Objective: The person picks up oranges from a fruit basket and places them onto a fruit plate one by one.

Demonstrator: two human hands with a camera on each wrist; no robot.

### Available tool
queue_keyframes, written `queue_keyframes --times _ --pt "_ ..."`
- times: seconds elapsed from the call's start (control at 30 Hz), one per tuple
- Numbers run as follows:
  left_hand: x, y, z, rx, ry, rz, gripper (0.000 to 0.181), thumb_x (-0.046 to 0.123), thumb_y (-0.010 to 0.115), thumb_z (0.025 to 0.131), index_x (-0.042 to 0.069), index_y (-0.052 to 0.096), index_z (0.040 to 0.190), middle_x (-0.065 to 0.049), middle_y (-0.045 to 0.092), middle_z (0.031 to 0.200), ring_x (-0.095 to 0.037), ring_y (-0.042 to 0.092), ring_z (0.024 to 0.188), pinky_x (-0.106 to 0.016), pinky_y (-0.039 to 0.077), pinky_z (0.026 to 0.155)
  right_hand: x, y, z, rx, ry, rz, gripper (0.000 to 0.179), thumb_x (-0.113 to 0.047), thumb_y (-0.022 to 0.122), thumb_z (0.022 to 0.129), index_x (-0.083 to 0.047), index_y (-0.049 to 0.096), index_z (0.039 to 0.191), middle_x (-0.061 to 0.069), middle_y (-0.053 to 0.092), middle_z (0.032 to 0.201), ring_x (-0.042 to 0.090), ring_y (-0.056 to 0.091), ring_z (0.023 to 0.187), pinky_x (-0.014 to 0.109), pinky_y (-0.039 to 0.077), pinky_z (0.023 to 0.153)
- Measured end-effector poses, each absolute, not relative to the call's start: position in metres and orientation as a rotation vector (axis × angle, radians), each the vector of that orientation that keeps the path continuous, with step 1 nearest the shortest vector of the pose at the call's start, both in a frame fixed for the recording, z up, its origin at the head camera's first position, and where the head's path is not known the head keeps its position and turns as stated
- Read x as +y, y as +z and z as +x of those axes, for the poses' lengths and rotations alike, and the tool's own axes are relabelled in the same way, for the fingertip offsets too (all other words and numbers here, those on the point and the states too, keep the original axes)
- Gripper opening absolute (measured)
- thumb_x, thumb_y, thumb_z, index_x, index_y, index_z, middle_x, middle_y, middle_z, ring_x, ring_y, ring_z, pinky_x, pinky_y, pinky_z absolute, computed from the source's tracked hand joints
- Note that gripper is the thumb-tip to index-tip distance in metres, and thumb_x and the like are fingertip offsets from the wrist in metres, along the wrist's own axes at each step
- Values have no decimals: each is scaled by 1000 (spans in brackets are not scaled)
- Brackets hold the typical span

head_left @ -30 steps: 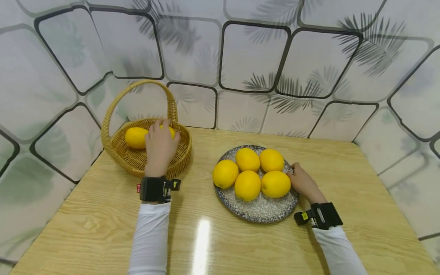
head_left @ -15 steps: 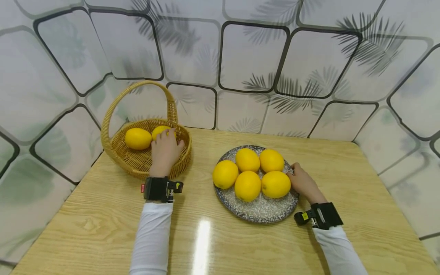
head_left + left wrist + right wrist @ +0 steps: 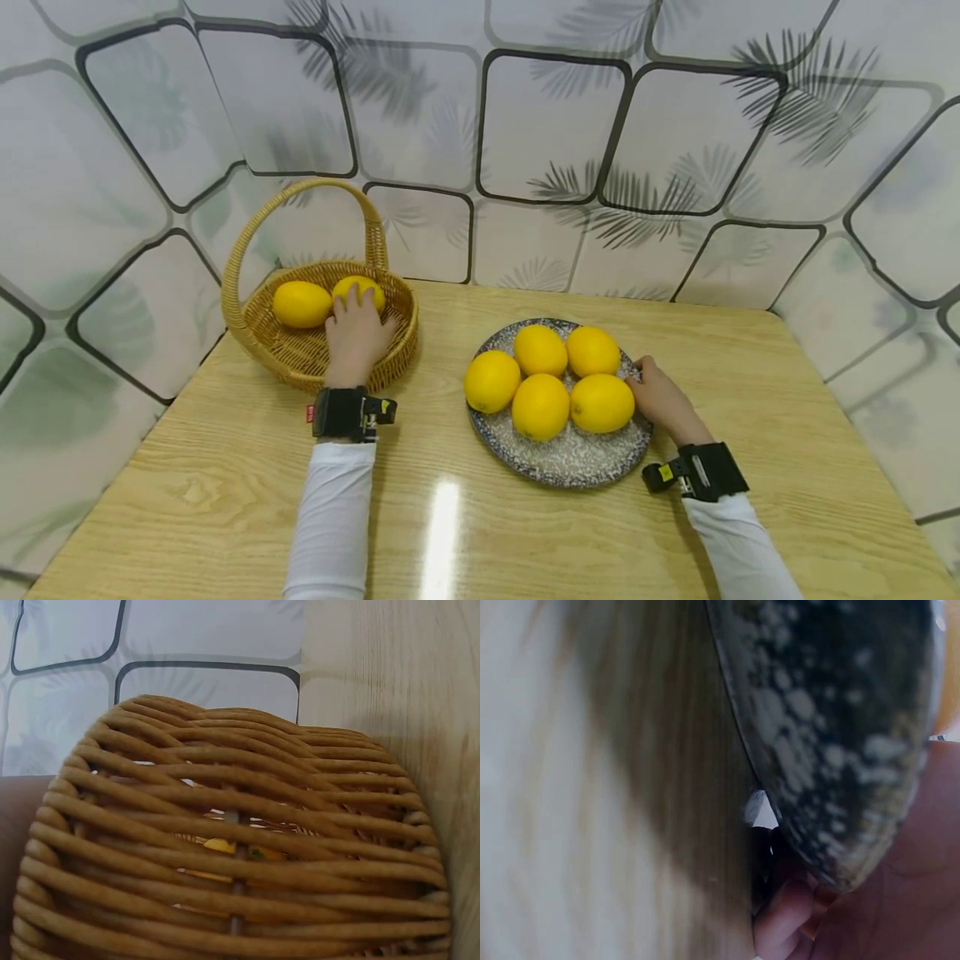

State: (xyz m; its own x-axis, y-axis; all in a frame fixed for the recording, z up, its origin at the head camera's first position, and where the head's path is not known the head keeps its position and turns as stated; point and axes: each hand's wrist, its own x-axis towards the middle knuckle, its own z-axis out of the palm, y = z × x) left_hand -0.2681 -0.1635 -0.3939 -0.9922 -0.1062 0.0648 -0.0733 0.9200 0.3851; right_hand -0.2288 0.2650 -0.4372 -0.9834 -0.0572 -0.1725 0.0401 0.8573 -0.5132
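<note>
Two yellow lemons lie in the wicker basket (image 3: 405,358), the left lemon (image 3: 302,304) apart from my hands. My left hand (image 3: 356,337) reaches over the basket's front rim, fingers spread on the near side of the right lemon (image 3: 358,289) and thumb out to the right. Woven basket wall (image 3: 232,825) fills most of the left wrist view, with a bit of yellow showing through gaps. My right hand (image 3: 663,400) grips the right rim of the speckled plate (image 3: 577,462). In the right wrist view, curled fingers (image 3: 784,919) tuck under the plate's edge (image 3: 832,750).
Several lemons (image 3: 540,407) sit grouped on the plate, toward its back and left. The basket's tall handle (image 3: 300,185) arches over its back half. A patterned wall (image 3: 555,125) stands behind the wooden table (image 3: 420,467).
My left hand has drawn back toward me and slightly right, its fingers spreading, and more of the right lemon shows in the basket. The right hand and plate stay in place.
</note>
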Motion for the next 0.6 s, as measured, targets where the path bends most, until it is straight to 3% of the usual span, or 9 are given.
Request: queue_keyframes --times 0.13,0.37,0.6 --pt "-166 -395 -268 -2995 -603 175 73 33 48 99 0 15 155 -28 12 161 -51 13 142 -69 25 112 265 -437 -229 2849 -795 -14 48 -20 33 101 15 34 133 40 55 123 35 55 91 44 47 73" --pt "-167 -394 -268 -2918 -612 267 73 32 49 98 3 14 155 -31 24 153 -50 28 134 -67 31 108 265 -436 -230 2855 -803 -15 45 -20 34 101 14 36 131 37 57 119 34 54 88 40 45 71" --pt "-170 -396 -266 -2938 -621 327 71 31 47 98 -1 16 154 -35 21 153 -51 21 136 -67 28 111 265 -434 -229 2847 -807 -13 46 -19 33 101 15 35 132 39 55 122 36 54 91 44 47 74"
